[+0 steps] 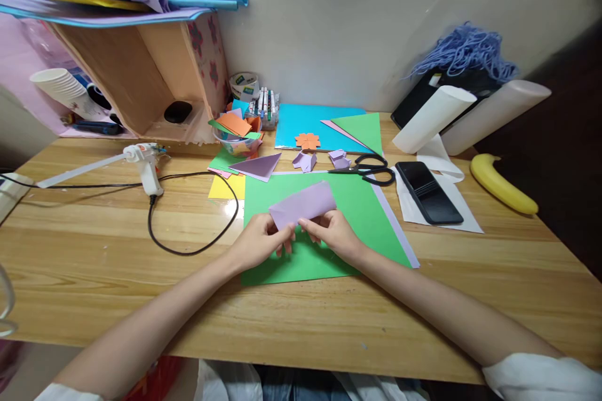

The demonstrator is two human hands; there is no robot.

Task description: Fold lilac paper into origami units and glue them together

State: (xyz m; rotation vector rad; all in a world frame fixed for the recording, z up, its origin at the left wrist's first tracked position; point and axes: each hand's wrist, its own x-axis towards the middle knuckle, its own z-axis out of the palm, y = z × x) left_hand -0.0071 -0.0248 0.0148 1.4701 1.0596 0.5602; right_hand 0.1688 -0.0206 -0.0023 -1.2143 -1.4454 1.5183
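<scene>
**Fingers (285, 235) pinch the lilac paper (303, 200) over the green sheet (282, 266)**

From my seat at the feed, I see the left hand (256, 243) gripping the paper near its lower left corner, thumb in front, other fingers partly hidden behind. The right hand (341, 239) grips the lower edge toward the right, its thumb tip near the left one. Most of the paper stands beyond my fingertips, toward the green sheet's far edge.

For print, I find a label on the tape rolls (245, 86) at the table (202, 301)'s far edge, too small for me to read.

Just past the green sheet's far edge I have two folded lilac pieces (305, 161); behind them an orange paper flower (307, 141) lies on the near edge of a blue sheet (301, 116). Black scissors (360, 168) cross the green sheet's far right corner. A glue gun (149, 172) sits toward the table's left edge, a banana (503, 187) by its right edge.
</scene>
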